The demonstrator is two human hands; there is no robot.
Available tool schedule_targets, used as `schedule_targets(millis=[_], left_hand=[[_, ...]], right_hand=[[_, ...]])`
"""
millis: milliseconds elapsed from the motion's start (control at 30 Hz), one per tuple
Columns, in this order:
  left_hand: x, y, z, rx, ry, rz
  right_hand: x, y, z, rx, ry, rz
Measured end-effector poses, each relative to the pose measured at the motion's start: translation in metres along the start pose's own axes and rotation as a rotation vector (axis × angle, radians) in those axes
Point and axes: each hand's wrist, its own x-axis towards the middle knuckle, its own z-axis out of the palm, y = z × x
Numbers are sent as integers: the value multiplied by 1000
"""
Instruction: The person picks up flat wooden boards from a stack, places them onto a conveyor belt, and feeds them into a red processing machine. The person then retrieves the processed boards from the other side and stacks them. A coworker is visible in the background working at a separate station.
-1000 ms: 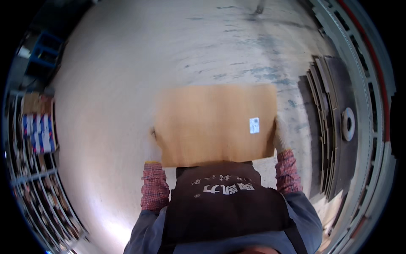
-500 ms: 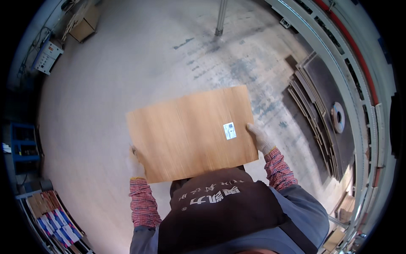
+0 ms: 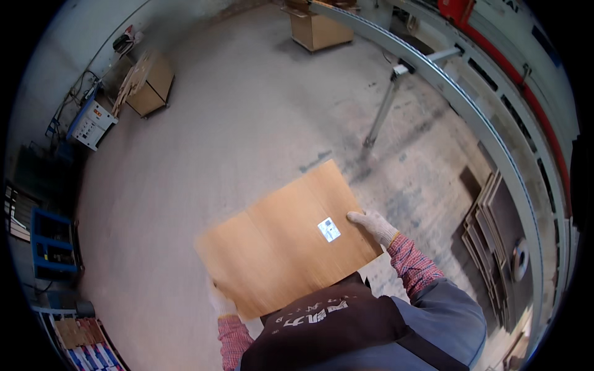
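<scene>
Between my two gloved hands I carry a wood-grain panel (image 3: 278,241), tilted so that its right end sits higher in the picture. A small white label (image 3: 329,229) is stuck on its face near the right edge. My right hand (image 3: 374,226), in a pale knit glove, is closed on the right edge with the thumb over the face. At the lower left edge, my left hand (image 3: 220,302) grips the panel, its fingers mostly hidden. The panel's near edge is close to my dark apron (image 3: 328,328).
On the right, several dark boards (image 3: 495,247) lean beneath a long metal rail (image 3: 495,136), with a tape roll (image 3: 520,260) beside them. A metal post (image 3: 382,114) stands ahead. Wooden bins (image 3: 318,31), a control box (image 3: 94,125) and a blue rack (image 3: 54,244) line the far and left sides.
My view has shifted, bringing the far bin and more of the rail into sight. The panel appears lower and more tilted, still held in both hands.
</scene>
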Motion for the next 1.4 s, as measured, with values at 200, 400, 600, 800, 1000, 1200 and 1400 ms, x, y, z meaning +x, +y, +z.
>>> schedule_targets(millis=[200, 400, 600, 800, 1000, 1200, 1400], left_hand=[[155, 32, 78, 79, 106, 137], [366, 149, 262, 331, -240, 356], [486, 303, 509, 97, -372, 58], [573, 392, 761, 269, -667, 43], [662, 474, 916, 437, -987, 115], [758, 536, 1080, 420, -1266, 329], [838, 545, 1319, 129, -1558, 121]], right_hand=[[160, -181, 31, -36, -96, -43], [295, -281, 6, 172, 90, -148], [365, -351, -38, 601, 237, -246], [454, -460, -99, 771, 554, -382], [549, -563, -159, 783, 468, -418], [627, -702, -210, 993, 527, -413], [703, -818, -256, 1153, 667, -571]])
